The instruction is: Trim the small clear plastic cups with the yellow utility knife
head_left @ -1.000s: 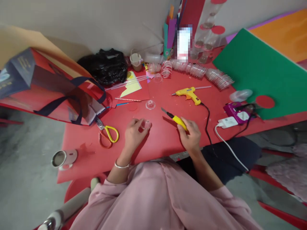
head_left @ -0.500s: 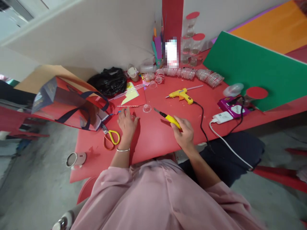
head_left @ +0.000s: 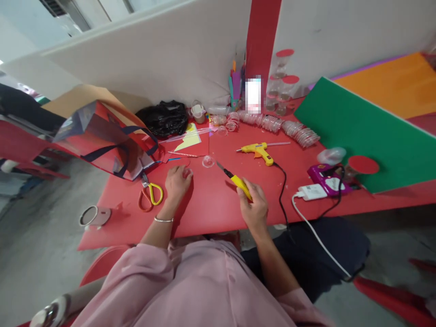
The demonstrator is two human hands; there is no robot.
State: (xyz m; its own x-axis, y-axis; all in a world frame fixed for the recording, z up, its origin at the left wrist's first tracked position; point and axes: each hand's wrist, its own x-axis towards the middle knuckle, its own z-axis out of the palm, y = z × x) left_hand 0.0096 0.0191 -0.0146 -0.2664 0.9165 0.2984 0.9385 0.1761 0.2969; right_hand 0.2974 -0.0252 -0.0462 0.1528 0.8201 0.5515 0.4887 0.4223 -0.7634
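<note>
My left hand [head_left: 177, 181] rests on the red table [head_left: 211, 204], fingers curled around a small clear plastic cup [head_left: 187, 172]. My right hand [head_left: 252, 206] grips a yellow-handled craft knife [head_left: 234, 178], its blade pointing up and left toward another small clear cup [head_left: 207, 161] that stands on the table. Scissors with yellow and orange handles [head_left: 150, 193] lie just left of my left hand.
A yellow glue gun [head_left: 256, 151] lies behind, its black cord running to the table's front edge. A red tote bag [head_left: 102, 141], black plastic bag [head_left: 165, 118], rows of clear cups [head_left: 282, 125], green sheet [head_left: 368, 131], purple power strip [head_left: 327, 179] and steel cup [head_left: 93, 215] surround the area.
My left hand reached forward-left to the paper scraps, then drew back a little with the small cup. The camera tilted up. My right hand kept the knife.
</note>
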